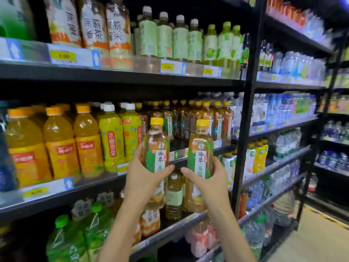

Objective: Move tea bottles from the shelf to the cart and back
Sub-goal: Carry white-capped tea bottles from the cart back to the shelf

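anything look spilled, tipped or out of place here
Nothing stands out. The left hand grips the left tea bottle, the right hand the right tea bottle, both upright and capped. Shelved bottles stand in rows; no spill shows.

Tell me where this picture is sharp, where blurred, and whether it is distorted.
Head view: sharp on the left tea bottle and right tea bottle held by the left hand and right hand; water bottles at right and the floor smear; shelf edges slant, wide-angle distortion.
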